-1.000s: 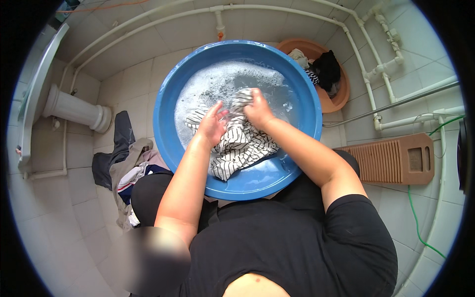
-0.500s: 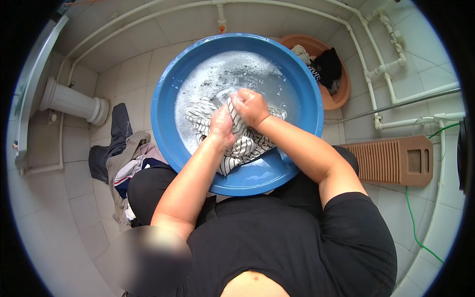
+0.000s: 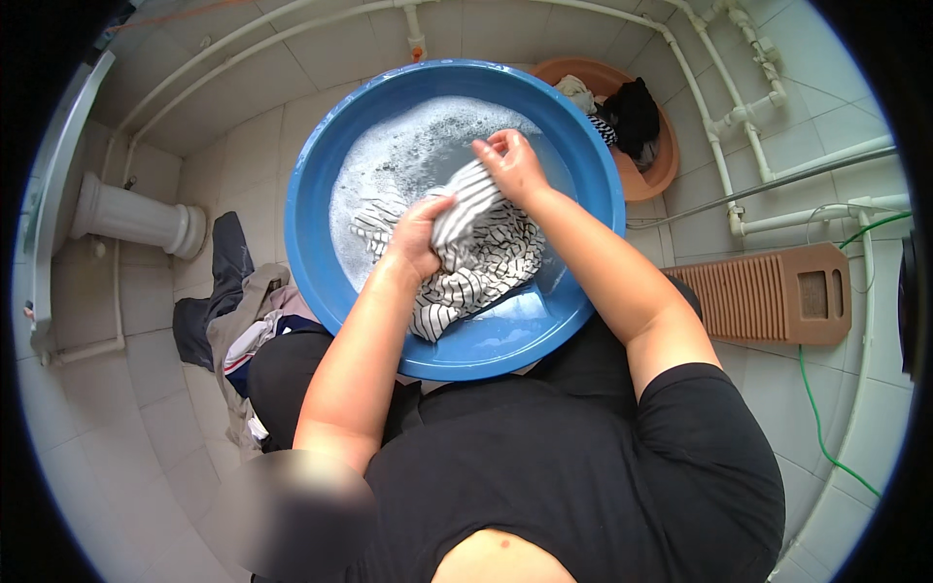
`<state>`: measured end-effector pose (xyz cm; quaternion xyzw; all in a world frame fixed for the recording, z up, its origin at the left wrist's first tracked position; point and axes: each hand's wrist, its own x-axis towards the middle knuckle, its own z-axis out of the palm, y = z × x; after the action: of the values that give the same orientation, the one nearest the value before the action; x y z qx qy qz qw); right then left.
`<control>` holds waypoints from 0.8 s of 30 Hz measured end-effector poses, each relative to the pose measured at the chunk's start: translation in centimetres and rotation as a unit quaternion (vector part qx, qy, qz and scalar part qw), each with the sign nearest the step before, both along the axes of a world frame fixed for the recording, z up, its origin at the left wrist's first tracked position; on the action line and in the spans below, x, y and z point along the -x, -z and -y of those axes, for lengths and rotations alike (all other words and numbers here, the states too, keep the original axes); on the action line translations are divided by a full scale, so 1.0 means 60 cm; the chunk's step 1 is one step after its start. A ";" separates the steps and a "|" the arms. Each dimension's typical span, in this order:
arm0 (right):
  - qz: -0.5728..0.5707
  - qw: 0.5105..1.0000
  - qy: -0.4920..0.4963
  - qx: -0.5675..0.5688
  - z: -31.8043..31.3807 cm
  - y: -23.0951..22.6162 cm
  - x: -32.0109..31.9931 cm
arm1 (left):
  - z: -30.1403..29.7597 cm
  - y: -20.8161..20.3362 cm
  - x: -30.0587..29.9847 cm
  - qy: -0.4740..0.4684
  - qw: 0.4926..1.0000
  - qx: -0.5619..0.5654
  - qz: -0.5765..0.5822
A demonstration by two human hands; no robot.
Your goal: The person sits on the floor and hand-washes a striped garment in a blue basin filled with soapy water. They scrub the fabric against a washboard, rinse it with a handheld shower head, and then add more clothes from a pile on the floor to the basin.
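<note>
A wet white garment with dark stripes (image 3: 486,269) lies bunched in a large blue basin (image 3: 595,282) of sudsy water. My left hand (image 3: 418,238) is closed on a lifted fold of it, thumb on top. Higher and to the right, my right hand (image 3: 512,168) pinches the upper end of the same fold, its fingers curled. The cloth is stretched between both hands above the water. White foam (image 3: 389,146) covers the basin's far and left side; the garment's lower part rests against the near side.
Behind the basin at right, an orange tub (image 3: 663,175) holds dark and striped clothes. A brown washboard (image 3: 753,296) lies to my right, near a green hose (image 3: 814,418). Left of my knee are piled clothes (image 3: 248,311); beyond them is a white pedestal (image 3: 146,222). White pipes (image 3: 724,165) run along the walls.
My hands, close together before, have moved apart. The right one rose up and away, and the striped fold now spans the gap between them. The view has shifted slightly.
</note>
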<state>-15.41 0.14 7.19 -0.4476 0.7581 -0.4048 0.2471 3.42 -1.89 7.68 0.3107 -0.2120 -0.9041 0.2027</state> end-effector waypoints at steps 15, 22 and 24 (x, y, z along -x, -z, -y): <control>0.002 0.954 -0.193 0.231 -0.040 0.024 -0.102 | 0.033 0.087 -0.006 -0.193 0.980 0.036 -0.035; -0.141 0.852 -0.382 0.327 -0.097 -0.084 -0.195 | 0.008 0.037 -0.011 -0.133 0.990 -0.018 -0.038; -0.175 0.879 -0.287 0.339 -0.082 -0.056 -0.176 | 0.026 0.133 -0.017 -0.099 0.992 0.055 -0.057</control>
<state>-4.86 5.04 10.55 -0.7655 0.4439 -0.4632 0.0488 4.42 -3.42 -0.28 0.2667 -0.2172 -0.8828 0.3199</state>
